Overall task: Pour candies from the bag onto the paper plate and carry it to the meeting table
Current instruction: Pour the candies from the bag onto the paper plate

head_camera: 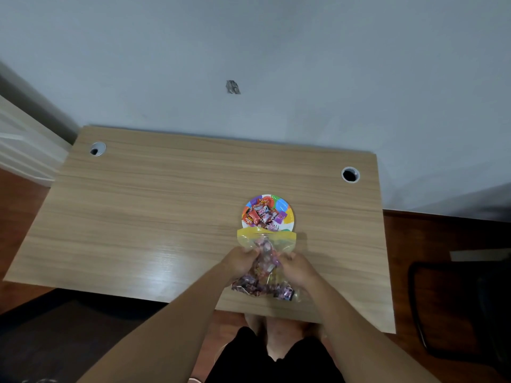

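Clear plastic bag point(266, 261) of candies is gripped between the left hand point(240, 263) and right hand point(296, 268), its yellow mouth touching the plate point(287, 210) just beyond them.

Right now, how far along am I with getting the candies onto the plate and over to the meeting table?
Partly done: a pile of wrapped candies already sits on the paper plate. In hand: both hands, left and right, grip the bag, its yellow mouth at the plate's near edge, many candies inside. Left: finish pouring, then carry the plate, which is on the wooden desk.
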The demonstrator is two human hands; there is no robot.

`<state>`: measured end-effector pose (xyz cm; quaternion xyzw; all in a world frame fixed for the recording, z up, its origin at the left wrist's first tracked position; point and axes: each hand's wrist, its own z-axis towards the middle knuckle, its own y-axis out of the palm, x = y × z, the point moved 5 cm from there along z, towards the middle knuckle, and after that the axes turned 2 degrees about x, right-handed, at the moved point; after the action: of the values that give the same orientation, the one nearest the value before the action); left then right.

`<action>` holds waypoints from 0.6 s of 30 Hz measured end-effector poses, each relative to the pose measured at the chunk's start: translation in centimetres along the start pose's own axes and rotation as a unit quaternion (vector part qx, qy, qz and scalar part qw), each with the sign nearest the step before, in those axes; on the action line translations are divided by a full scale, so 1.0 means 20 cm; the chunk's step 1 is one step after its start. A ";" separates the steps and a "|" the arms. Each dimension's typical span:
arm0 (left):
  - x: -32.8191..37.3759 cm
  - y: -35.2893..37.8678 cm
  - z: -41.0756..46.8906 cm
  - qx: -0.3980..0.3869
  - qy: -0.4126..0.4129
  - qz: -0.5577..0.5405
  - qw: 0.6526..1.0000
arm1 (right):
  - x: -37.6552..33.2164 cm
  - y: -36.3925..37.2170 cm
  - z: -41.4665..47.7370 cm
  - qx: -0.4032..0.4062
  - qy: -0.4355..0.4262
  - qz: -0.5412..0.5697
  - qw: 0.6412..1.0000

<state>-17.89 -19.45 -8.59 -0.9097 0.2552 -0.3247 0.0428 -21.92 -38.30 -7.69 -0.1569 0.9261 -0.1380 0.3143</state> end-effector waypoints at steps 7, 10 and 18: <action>-0.05 0.00 0.00 -0.014 -0.001 -0.030 0.999 | 0.03 0.00 -0.04 -0.008 0.005 0.003 1.000; -0.09 0.01 0.01 -0.015 -0.008 -0.025 1.000 | 0.05 0.00 -0.03 -0.008 0.007 -0.016 1.000; -0.04 -0.03 -0.03 -0.010 -0.011 -0.034 0.999 | 0.01 -0.06 -0.07 0.012 0.000 0.004 1.000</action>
<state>-18.59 -18.42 -8.46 -0.9219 0.2265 -0.3133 0.0256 -22.74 -39.27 -6.34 -0.1491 0.9251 -0.1479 0.3163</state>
